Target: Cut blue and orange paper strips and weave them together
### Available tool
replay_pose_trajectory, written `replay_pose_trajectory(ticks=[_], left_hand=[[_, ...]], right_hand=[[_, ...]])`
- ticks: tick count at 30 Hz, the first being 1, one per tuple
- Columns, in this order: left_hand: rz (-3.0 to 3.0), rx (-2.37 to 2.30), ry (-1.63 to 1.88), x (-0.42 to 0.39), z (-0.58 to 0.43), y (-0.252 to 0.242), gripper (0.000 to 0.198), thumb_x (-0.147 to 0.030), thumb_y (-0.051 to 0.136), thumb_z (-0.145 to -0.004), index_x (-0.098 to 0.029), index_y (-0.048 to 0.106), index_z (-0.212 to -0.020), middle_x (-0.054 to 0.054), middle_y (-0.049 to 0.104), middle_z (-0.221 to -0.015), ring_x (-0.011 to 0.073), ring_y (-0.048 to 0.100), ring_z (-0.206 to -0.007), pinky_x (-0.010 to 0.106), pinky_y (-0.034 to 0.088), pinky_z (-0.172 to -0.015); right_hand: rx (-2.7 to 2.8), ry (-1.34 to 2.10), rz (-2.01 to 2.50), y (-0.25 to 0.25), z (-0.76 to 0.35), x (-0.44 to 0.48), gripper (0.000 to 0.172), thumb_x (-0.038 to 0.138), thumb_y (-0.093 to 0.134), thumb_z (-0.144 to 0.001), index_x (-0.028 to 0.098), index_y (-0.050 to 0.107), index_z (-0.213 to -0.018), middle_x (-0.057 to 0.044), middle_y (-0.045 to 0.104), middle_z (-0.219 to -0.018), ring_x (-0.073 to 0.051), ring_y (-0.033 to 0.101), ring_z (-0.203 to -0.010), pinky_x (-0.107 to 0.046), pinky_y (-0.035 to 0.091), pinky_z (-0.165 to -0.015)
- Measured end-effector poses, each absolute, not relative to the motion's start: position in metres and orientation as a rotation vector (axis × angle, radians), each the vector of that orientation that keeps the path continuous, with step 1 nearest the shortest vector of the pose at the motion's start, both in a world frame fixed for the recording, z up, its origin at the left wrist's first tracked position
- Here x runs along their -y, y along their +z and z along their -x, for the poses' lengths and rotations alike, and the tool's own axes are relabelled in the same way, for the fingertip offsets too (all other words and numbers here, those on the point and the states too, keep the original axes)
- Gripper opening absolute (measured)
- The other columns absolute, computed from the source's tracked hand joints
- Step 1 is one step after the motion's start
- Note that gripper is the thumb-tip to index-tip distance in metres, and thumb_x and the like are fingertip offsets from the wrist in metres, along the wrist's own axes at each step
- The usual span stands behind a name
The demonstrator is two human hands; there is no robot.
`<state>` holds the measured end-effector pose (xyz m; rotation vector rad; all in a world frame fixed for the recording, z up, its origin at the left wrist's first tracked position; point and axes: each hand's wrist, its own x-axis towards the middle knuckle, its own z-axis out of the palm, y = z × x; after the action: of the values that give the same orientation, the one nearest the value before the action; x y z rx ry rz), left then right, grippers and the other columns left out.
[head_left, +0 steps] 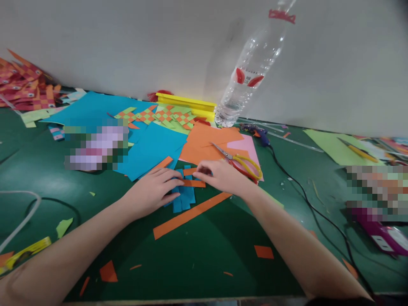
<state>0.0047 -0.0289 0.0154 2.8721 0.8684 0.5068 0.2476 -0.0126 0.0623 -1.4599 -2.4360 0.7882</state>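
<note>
Blue paper strips and orange strips are woven together on the green table. My left hand lies over the left side of this weave, fingers stretched out and spread, pressing on the strips. My right hand is at the upper right of the weave, its thumb and fingertips pinched at the end of a short orange paper strip. Another orange strip crosses the blue ones between the hands. One long loose orange strip lies in front. Part of the weave is hidden under my left hand.
Scissors lie beyond my right wrist. Blue sheets, orange sheets and woven paper fish lie behind. A clear bottle leans near the wall. A glue gun trails its black cord at right.
</note>
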Motion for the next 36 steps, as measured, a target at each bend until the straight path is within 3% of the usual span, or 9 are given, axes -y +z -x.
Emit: replay_pose_trajectory(ticks=[6, 11, 16, 20, 29, 36], left_hand=[[-2.869, -0.899, 0.465, 0.029, -0.006, 0.017, 0.023, -0.028, 0.055, -0.092, -0.018, 0.061, -0.113, 0.009, 0.062, -0.122, 0.0252, 0.057, -0.113, 0.044, 0.042, -0.1], [-2.842, -0.905, 0.47, 0.029, -0.008, 0.019, 0.022, -0.026, 0.058, -0.091, -0.018, 0.058, -0.111, 0.009, 0.063, -0.12, 0.0241, 0.057, -0.114, 0.042, 0.042, -0.1], [-2.861, -0.884, 0.475, 0.029, -0.007, 0.019, 0.013, -0.025, 0.057, -0.09, -0.018, 0.059, -0.101, 0.009, 0.064, -0.118, 0.0242, 0.057, -0.113, 0.042, 0.042, -0.1], [-2.874, -0.862, 0.547, 0.03, -0.007, 0.019, 0.017, -0.025, 0.054, -0.091, -0.019, 0.06, -0.107, 0.009, 0.065, -0.117, 0.0241, 0.059, -0.111, 0.043, 0.042, -0.1], [-2.835, -0.888, 0.619, 0.03, -0.006, 0.016, 0.015, -0.023, 0.05, -0.093, -0.021, 0.063, -0.1, 0.007, 0.067, -0.114, 0.0225, 0.059, -0.113, 0.042, 0.045, -0.097], [-2.843, -0.86, 0.606, 0.029, -0.005, 0.014, 0.019, -0.023, 0.051, -0.093, -0.021, 0.064, -0.107, 0.008, 0.065, -0.119, 0.0242, 0.058, -0.115, 0.045, 0.045, -0.099]], right_hand=[[2.232, 1.146, 1.444, 0.064, -0.241, 0.015, 0.033, 0.047, 0.047, -0.092, 0.019, 0.064, -0.089, -0.002, 0.067, -0.072, -0.014, 0.06, -0.066, -0.027, 0.039, -0.061], [2.053, 1.386, 1.328, 0.062, -0.244, 0.013, 0.029, 0.045, 0.046, -0.092, 0.019, 0.06, -0.094, -0.001, 0.064, -0.076, -0.012, 0.059, -0.064, -0.027, 0.041, -0.06], [1.947, 1.522, 1.222, 0.061, -0.245, 0.013, 0.008, 0.029, 0.052, -0.089, 0.021, 0.05, -0.087, -0.002, 0.068, -0.077, -0.014, 0.062, -0.075, -0.029, 0.044, -0.067], [1.878, 1.642, 1.08, 0.063, -0.244, 0.013, 0.009, 0.015, 0.046, -0.086, 0.021, 0.048, -0.08, -0.005, 0.071, -0.088, -0.015, 0.065, -0.089, -0.032, 0.048, -0.077], [2.335, 1.275, 0.938, 0.06, -0.245, 0.014, 0.015, 0.015, 0.061, -0.082, 0.023, 0.066, -0.094, -0.004, 0.068, -0.117, -0.018, 0.06, -0.112, -0.037, 0.045, -0.099], [2.339, 1.255, 0.956, 0.054, -0.245, 0.012, 0.022, 0.012, 0.053, -0.087, 0.025, 0.069, -0.095, -0.001, 0.07, -0.111, -0.018, 0.062, -0.108, -0.037, 0.046, -0.097]])
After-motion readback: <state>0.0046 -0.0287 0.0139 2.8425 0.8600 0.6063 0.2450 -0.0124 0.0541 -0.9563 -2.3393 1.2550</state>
